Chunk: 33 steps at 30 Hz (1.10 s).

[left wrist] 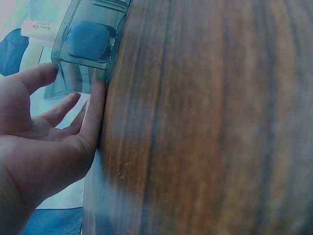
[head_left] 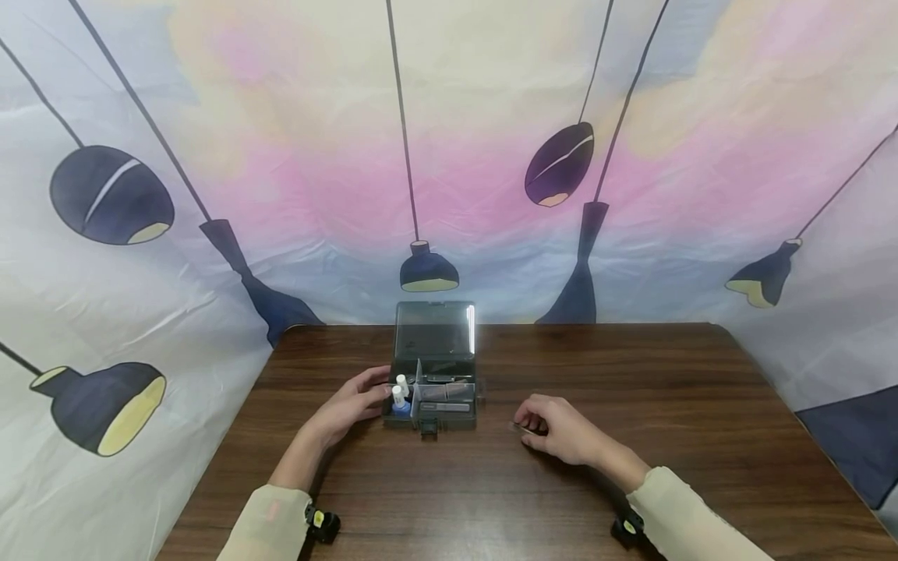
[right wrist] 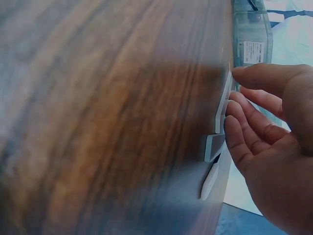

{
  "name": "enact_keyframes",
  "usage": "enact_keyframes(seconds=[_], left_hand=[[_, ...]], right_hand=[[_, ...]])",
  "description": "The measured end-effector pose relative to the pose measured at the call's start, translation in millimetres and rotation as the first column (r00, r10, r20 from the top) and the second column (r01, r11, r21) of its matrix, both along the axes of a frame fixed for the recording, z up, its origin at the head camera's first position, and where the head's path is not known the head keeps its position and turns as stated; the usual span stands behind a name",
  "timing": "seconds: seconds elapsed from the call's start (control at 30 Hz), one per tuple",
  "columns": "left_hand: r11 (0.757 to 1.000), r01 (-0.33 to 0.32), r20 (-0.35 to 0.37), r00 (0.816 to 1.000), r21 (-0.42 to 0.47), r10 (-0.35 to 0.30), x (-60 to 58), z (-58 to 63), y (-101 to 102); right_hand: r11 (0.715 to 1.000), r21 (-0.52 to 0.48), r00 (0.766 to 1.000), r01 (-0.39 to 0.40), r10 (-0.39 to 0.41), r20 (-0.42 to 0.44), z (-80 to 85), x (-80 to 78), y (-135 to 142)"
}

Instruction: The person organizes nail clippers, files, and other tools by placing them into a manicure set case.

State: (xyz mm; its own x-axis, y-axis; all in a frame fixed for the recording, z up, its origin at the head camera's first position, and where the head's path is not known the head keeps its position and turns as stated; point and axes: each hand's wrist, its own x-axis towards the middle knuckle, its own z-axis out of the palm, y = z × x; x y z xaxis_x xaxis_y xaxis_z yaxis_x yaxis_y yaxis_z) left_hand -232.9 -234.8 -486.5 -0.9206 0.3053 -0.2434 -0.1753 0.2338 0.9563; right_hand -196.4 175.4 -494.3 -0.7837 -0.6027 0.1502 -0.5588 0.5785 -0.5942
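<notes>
A clear grey plastic box (head_left: 459,426) stands at the table's centre with its hinged lid (head_left: 435,331) raised. Two white-capped bottles (head_left: 400,405) like nail polish occupy its left compartment, one with a blue body (left wrist: 88,40). Beside them, past a divider, lies a grey bar (head_left: 445,407). My left hand (head_left: 347,409) rests against the box's left side, fingertips on the wall and rim. To the right of the box, my right hand (head_left: 564,432) pinches a thin flat pale piece (right wrist: 223,105) low over the table. Below it in the right wrist view are a small block (right wrist: 214,148) and a white-ended piece (right wrist: 209,182).
The dark wood table (head_left: 449,499) reaches back to a hanging cloth (head_left: 337,195) printed with lamps. A clear tab (head_left: 480,391) sticks out from the box's right side, and a latch (head_left: 429,427) juts from its front. Each wrist wears a small black camera.
</notes>
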Motion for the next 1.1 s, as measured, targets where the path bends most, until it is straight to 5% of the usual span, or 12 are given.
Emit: enact_keyframes(seconds=[0.7,1.1], left_hand=[[1.000,-0.004,0.003,1.000,-0.003,0.004,0.4,1.6,0.5],[1.000,-0.003,0.006,1.000,-0.003,0.003,-0.2,1.0,0.8]], right_hand=[[0.998,0.032,0.997,-0.056,0.057,-0.042,-0.8,2.6,0.3],[0.999,0.032,0.996,-0.025,0.028,-0.081,-0.3,5.1,-5.0]])
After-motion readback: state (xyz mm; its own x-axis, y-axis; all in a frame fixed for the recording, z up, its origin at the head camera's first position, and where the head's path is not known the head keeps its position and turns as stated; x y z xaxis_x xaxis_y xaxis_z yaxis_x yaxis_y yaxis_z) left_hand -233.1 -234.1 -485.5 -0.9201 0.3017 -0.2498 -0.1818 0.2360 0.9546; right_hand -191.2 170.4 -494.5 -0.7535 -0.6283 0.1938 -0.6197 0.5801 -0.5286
